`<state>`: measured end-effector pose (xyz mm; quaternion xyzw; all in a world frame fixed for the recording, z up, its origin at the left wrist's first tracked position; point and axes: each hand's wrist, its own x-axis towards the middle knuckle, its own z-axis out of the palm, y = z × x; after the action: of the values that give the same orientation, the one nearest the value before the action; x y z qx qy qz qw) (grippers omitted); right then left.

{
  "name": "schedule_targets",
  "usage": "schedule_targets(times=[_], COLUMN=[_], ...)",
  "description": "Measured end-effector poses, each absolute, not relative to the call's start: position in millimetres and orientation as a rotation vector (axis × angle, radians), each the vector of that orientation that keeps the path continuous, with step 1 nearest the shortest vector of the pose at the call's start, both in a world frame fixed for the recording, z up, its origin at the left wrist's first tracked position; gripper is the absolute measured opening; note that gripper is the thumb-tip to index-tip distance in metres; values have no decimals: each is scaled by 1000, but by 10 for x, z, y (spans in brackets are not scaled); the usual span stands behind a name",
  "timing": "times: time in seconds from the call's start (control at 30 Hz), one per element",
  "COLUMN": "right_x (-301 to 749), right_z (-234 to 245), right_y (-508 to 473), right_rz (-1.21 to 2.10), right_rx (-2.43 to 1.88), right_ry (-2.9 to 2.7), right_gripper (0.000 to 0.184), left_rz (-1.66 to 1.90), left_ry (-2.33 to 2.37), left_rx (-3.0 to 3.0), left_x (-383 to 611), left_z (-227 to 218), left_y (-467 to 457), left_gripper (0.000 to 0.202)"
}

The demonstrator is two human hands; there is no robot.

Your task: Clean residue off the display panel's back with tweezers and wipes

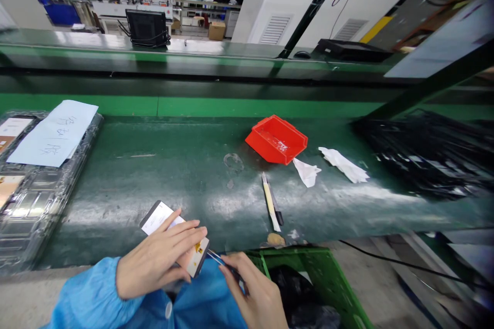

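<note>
My left hand (160, 259) is closed around a smartphone (158, 216) with a white film on its screen, holding it at the near edge of the green bench. Its fingers lie over the phone's lower end. My right hand (254, 293) pinches thin blue tweezers (218, 258), their tips touching the phone's lower corner. Both sleeves are blue.
A red plastic bin (277, 139) sits tilted mid-bench, with two crumpled white wipes (343, 164) beside it. A cream stick and a black pen (272, 205) lie nearer. Clear trays under a paper sheet (54, 133) are stacked at left, black trays (424, 149) at right, a green crate (320, 272) below.
</note>
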<state>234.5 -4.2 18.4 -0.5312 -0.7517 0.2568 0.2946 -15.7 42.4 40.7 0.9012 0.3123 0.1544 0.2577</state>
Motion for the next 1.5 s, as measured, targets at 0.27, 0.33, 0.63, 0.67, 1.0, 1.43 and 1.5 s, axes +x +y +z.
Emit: schedule_targets(times=[0.27, 0.33, 0.63, 0.67, 1.0, 1.43, 1.5], right_x=[2339, 2334, 2338, 2339, 2359, 2332, 2324], right_z=[173, 179, 178, 181, 179, 183, 170], right_y=[-40, -33, -14, -3, 78, -61, -61], right_rz=[570, 559, 659, 717, 1432, 860, 815], right_rx=[-1376, -1374, -1363, -1378, -1540, -1425, -1403], right_ry=[-2039, -2042, -2000, -1977, -1590, -1856, -1878], right_gripper=[16, 15, 16, 17, 33, 13, 12], left_rz=[440, 443, 453, 440, 327, 443, 440], left_ry=[851, 853, 844, 839, 823, 827, 829], left_rx=[2442, 2439, 2449, 2455, 2533, 2471, 2472], left_x=[-159, -159, -159, -157, -145, -142, -143], left_z=[408, 408, 400, 411, 461, 457, 465], left_y=[413, 411, 417, 421, 424, 426, 427], left_gripper=[77, 76, 77, 75, 56, 67, 66])
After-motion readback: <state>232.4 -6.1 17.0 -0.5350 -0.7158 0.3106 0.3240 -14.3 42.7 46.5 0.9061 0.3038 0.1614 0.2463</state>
